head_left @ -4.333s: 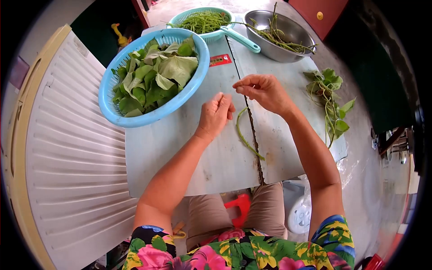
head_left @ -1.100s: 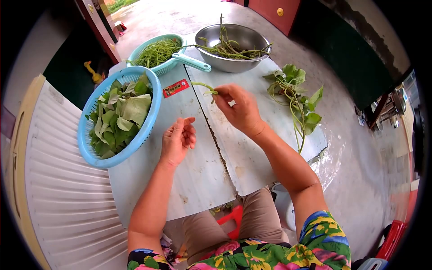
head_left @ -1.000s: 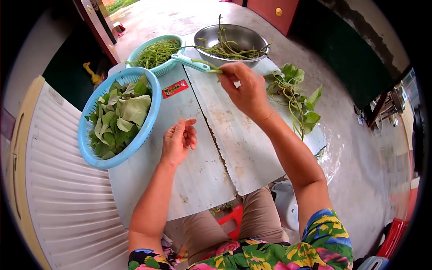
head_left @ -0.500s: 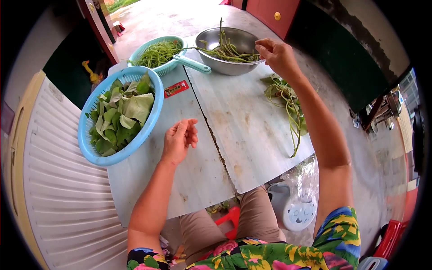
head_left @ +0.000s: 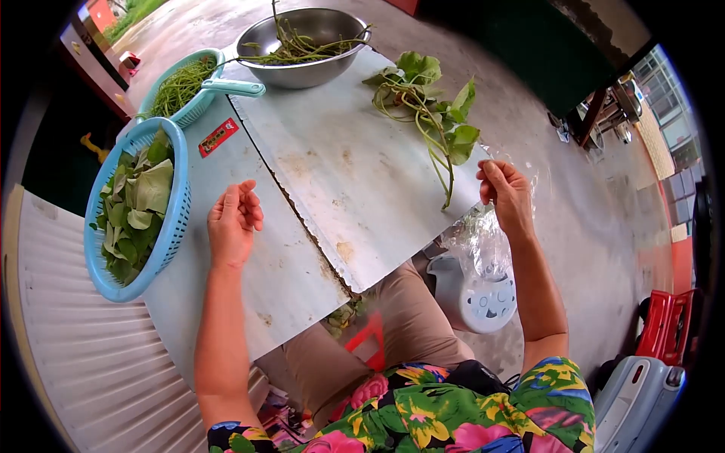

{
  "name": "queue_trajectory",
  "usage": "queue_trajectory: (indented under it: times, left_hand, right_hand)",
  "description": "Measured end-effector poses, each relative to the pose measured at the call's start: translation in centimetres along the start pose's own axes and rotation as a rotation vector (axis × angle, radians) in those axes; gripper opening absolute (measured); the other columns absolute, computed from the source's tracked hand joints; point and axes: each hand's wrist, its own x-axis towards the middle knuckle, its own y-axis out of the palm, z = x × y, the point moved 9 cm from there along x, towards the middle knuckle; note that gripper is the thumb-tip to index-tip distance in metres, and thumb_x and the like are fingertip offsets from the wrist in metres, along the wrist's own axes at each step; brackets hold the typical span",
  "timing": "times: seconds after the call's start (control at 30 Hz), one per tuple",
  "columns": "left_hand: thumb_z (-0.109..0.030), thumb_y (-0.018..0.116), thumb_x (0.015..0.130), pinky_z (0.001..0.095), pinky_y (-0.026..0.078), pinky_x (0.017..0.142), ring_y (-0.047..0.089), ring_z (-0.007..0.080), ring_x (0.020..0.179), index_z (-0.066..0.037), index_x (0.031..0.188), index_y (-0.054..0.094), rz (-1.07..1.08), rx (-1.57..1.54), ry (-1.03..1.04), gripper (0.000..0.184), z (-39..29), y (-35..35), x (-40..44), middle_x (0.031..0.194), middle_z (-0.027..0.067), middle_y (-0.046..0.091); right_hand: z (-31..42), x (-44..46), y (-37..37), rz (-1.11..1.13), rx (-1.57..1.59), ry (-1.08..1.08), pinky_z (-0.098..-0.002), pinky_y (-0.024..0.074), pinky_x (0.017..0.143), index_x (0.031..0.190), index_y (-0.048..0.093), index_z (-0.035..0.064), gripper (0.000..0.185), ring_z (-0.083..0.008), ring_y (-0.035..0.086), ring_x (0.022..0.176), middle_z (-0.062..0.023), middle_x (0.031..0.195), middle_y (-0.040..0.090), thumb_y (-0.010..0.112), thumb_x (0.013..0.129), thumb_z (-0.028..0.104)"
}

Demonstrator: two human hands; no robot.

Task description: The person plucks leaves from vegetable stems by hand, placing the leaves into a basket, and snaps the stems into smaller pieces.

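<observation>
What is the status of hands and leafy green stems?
Left hand over pale flat table, apparently empty. Right hand beside leafy green stems, apart. No obstacle seen between.

Leafy green stems lie in a loose bunch near the right edge of a pale table, their ends trailing toward its near side; loose leaves heap in a blue plastic basket, thin green stems in a green colander.

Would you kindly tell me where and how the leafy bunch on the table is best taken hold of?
I'd pinch the leafy bunch by its bare stem end, coming from the near right, where the right hand is. That end points toward the near edge of the table, while the leaves cluster farther up and would likely get in the way.
</observation>
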Motion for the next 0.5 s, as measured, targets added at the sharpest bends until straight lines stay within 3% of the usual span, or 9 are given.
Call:
queue_trajectory:
  times: [0.13, 0.27, 0.4, 0.5]
  left_hand:
    - [-0.025, 0.044, 0.089, 0.0207, 0.039, 0.043, 0.049, 0.0092, 0.054, 0.001, 0.094, 0.056, 0.0, -0.011, 0.002, 0.029, 0.1, 0.1, 0.0, 0.07, 0.0028, 0.053]
    - [-0.026, 0.043, 0.089, 0.02, 0.037, 0.044, 0.047, 0.0086, 0.055, 0.0, 0.095, 0.055, -0.002, -0.005, -0.009, 0.029, 0.0, -0.1, -0.2, 0.07, 0.0018, 0.052]
    - [-0.024, 0.044, 0.089, 0.0201, 0.038, 0.044, 0.049, 0.0089, 0.055, 0.0, 0.096, 0.056, 0.022, -0.009, 0.001, 0.027, -0.1, -0.2, 0.0, 0.071, 0.0023, 0.053]
    - [-0.017, 0.051, 0.086, 0.0208, 0.04, 0.043, 0.051, 0.0092, 0.054, 0.0, 0.094, 0.057, 0.033, -0.026, 0.018, 0.02, -0.2, 0.0, 0.0, 0.07, 0.0031, 0.055]
  right_hand:
    - [-1.3, -1.5, 2.5, 0.096, -0.344, 0.086, -0.0183, 0.0376, 0.042, 0.097, 0.058, -0.0018, 0.023, -0.0045, 0.046, 0.048, -0.0018, 0.071, 0.056, 0.055, 0.083, 0.016]
    - [-2.0, -0.5, 5.1, 0.19, -0.34, 0.126, -0.0174, 0.0376, 0.043, 0.097, 0.057, -0.0009, 0.025, -0.004, 0.047, 0.05, 0.0002, 0.069, 0.057, 0.058, 0.081, 0.018]
    - [-0.1, -0.6, 9.7, 0.252, -0.112, 0.046, -0.0183, 0.038, 0.04, 0.091, 0.055, -0.0016, 0.019, -0.0051, 0.047, 0.047, -0.0032, 0.07, 0.057, 0.059, 0.08, 0.014]
    - [0.5, -1.5, 16.8, 0.444, 0.156, 0.082, -0.0203, 0.0374, 0.037, 0.083, 0.051, 0.0008, 0.015, -0.0081, 0.047, 0.043, -0.006, 0.07, 0.058, 0.059, 0.08, 0.013]
